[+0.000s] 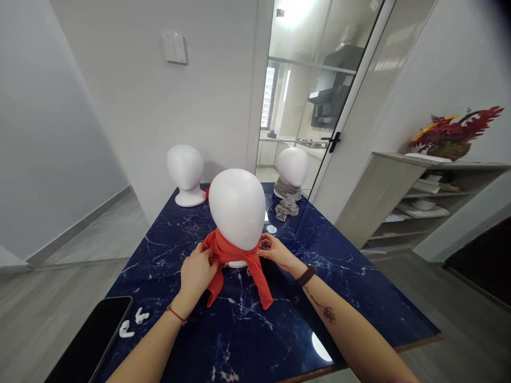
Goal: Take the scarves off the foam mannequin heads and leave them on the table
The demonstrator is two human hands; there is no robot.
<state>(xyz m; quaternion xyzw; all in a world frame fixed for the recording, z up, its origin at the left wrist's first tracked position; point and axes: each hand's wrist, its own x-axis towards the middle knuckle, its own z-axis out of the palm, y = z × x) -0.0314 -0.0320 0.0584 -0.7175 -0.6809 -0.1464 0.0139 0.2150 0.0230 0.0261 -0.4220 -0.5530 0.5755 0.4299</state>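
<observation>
A white foam mannequin head [238,208] stands in the middle of the dark blue marble table [351,298]. A red scarf [255,268] is wrapped round its neck, with two ends hanging down in front. My left hand [196,274] is closed on the scarf at the left side of the neck. My right hand [274,250] pinches the scarf at the right side of the neck; a dark band sits on that wrist.
Two more white foam heads stand at the back: a bare head [185,171] at the left, and a second head [293,167] wearing a grey scarf [286,205]. A black phone [93,338] and small white pieces [133,323] lie at the near left. Shelves [419,202] stand to the right.
</observation>
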